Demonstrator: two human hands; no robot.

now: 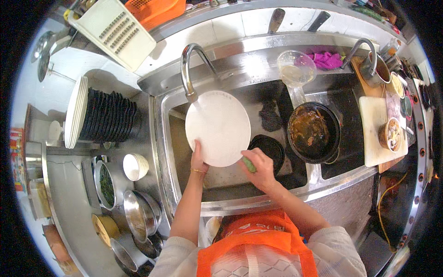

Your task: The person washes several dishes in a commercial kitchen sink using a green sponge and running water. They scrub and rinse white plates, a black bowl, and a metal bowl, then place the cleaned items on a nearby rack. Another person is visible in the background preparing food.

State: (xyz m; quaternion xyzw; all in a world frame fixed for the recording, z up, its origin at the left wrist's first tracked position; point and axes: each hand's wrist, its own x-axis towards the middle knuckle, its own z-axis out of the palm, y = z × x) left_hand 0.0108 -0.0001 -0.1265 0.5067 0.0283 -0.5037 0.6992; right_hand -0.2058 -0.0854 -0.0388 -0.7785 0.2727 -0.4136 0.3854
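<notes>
A round white plate (218, 127) is tilted up over the left basin of the steel sink (171, 196), under the spout of the curved faucet (188, 69). My left hand (198, 159) grips the plate's lower left rim, thumb on its face. In my right hand (262, 167) is a green scouring pad (249, 164), held close to the plate's lower right edge; I cannot tell whether it touches. Behind that hand a dark round dish (272, 150) lies in the basin, with a dark scrubber-like clump (268, 116) farther back.
A black pot (337, 138) with brown residue stands at the right basin. Behind it are a clear bowl (296, 67) and purple cloth (326, 60). A white cutting board (369, 134) bears a bowl (392, 134). Stacked plates (74, 113) and metal bowls (138, 214) occupy the left.
</notes>
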